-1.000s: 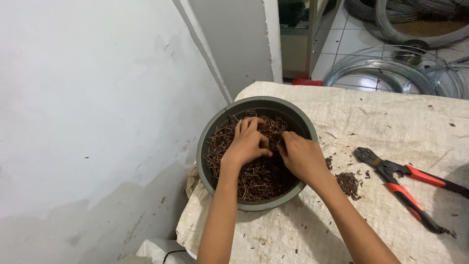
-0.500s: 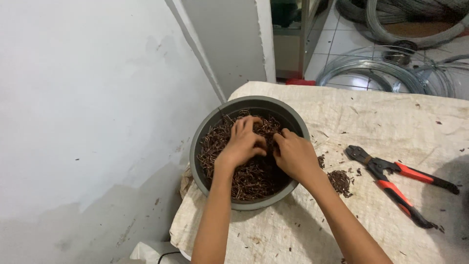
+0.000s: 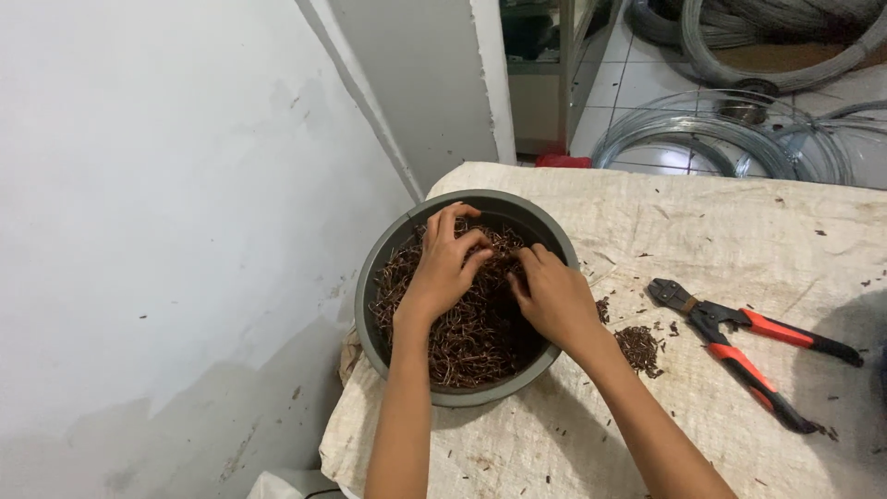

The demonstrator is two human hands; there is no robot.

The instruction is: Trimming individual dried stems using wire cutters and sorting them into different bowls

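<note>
rusty wire bits (image 3: 471,337) fill the grey round bowl (image 3: 370,305) at the centre of the frame, and both your hands are down in them. your left hand (image 3: 445,263) lies on the heap with its fingers curled, pinching at a few of the pieces (whether any are truly caught between the fingertips you can't tell from here). your right hand (image 3: 552,298) sits just beside it, fingers bent down into the pile, their tips hidden, so its hold can't be told either. the bowl stands on a pale woven cloth (image 3: 721,231) near its left edge. a small loose heap of bits (image 3: 639,349) lies on the cloth just right of the bowl, and red-handled cutters (image 3: 739,346) rest further right. coils of grey wire (image 3: 730,139) lie on the tiled floor, upper right. no labels or packages show.
</note>
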